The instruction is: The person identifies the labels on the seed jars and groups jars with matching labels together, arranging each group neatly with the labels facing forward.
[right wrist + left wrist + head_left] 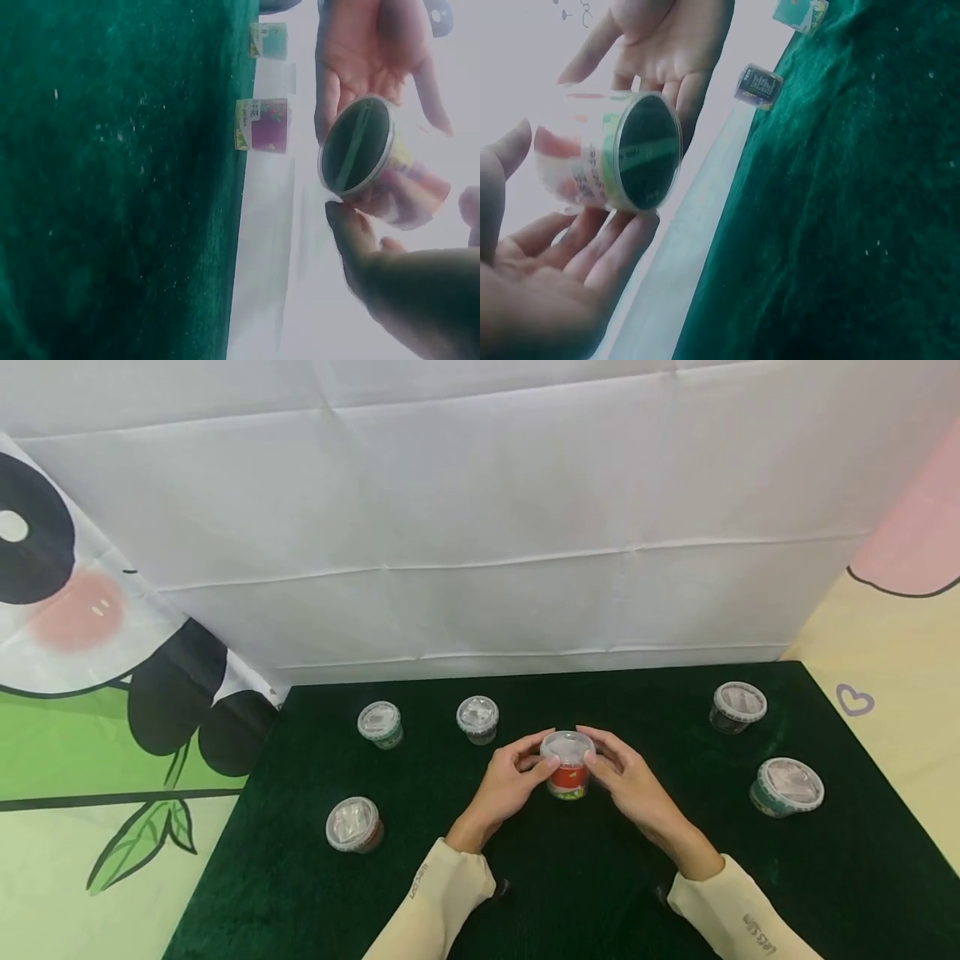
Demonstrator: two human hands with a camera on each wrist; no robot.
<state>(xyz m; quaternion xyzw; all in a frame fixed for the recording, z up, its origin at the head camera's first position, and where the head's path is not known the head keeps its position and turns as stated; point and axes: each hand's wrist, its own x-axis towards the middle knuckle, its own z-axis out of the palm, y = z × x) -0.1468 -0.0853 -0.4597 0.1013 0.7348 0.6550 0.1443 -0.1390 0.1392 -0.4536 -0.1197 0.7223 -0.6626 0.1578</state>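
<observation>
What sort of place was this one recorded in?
Probably a makeshift indoor recording booth: a creased white cloth-like backdrop hangs behind a flat work surface covered in dark green velvety cloth, with a cartoon-printed white-and-green sheet along its left side.

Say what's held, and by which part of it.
The red tub, by its side wall: left hand on one side, right hand opposite.

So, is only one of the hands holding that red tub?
No, the left hand and the right hand hold the red tub between them.
</observation>
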